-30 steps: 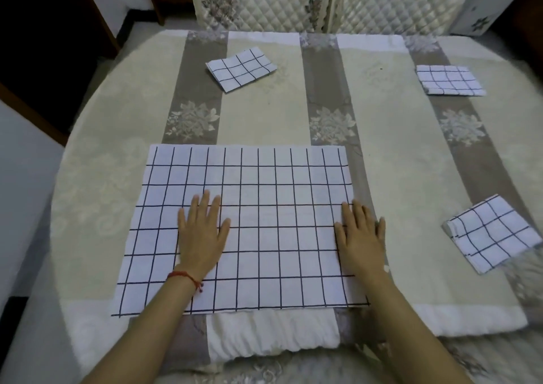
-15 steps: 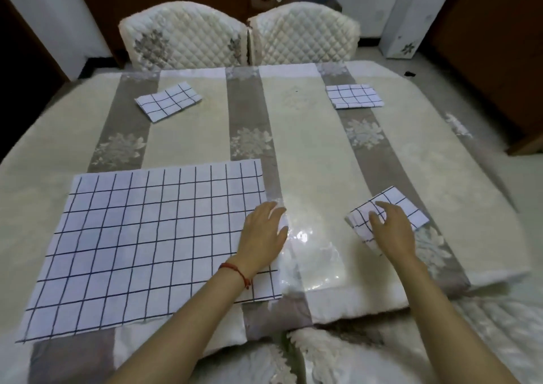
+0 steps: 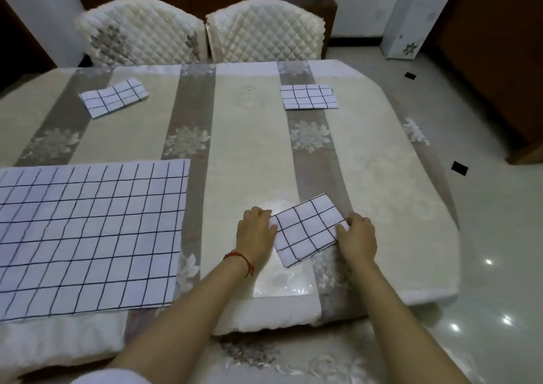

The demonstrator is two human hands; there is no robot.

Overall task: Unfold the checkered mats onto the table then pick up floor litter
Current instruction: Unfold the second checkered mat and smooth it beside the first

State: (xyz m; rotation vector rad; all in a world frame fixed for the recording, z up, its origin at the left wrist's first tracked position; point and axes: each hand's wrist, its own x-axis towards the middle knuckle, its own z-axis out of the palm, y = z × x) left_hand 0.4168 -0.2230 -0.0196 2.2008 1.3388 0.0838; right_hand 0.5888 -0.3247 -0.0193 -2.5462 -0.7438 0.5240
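Observation:
A folded white mat with black checks (image 3: 305, 229) lies near the table's front edge. My left hand (image 3: 255, 232) grips its left edge and my right hand (image 3: 357, 236) grips its right corner, fingers curled on the cloth. One unfolded checkered mat (image 3: 88, 236) lies flat at the front left. Two more folded mats rest further back, one at the far left (image 3: 113, 98) and one at the far right (image 3: 308, 97). Two small black scraps of litter (image 3: 459, 168) (image 3: 410, 75) lie on the shiny floor to the right.
The table (image 3: 249, 148) wears a cream and grey striped cloth with flower motifs. Two quilted white chairs (image 3: 141, 35) (image 3: 264, 32) stand behind it. A wooden cabinet (image 3: 499, 60) lines the right side, with a white appliance (image 3: 405, 16) near it.
Both hands left the unfolded mat and shifted right. My right hand reached the folded mat first, then the left hand joined, and both now hold its edges.

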